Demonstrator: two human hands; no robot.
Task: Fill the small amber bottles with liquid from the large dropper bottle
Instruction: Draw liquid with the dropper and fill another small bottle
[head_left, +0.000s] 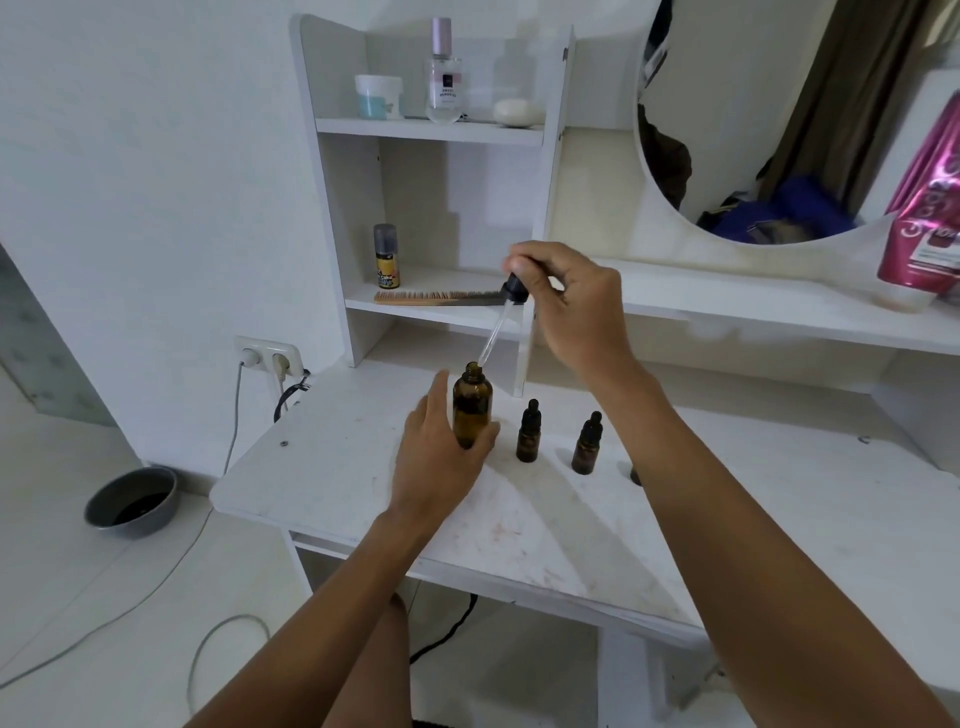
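The large amber bottle (471, 402) stands uncapped on the white desk (332, 467). My left hand (441, 457) holds it low down, thumb on the right side, index finger raised on the left. My right hand (566, 296) pinches the black bulb of the dropper (501, 322) above it. The glass pipette slants down with its tip just at the bottle's mouth. Two small amber bottles (529, 434) (587, 447) with black dropper caps stand to the right. A third dark object (636, 475) is mostly hidden behind my right forearm.
A white shelf unit at the back holds a comb (439, 298), a spray can (387, 257), a perfume bottle (444, 78) and a jar (378, 96). A round mirror (779, 119) and pink bottle (924, 218) are at right. A grey bowl (132, 501) sits on the floor.
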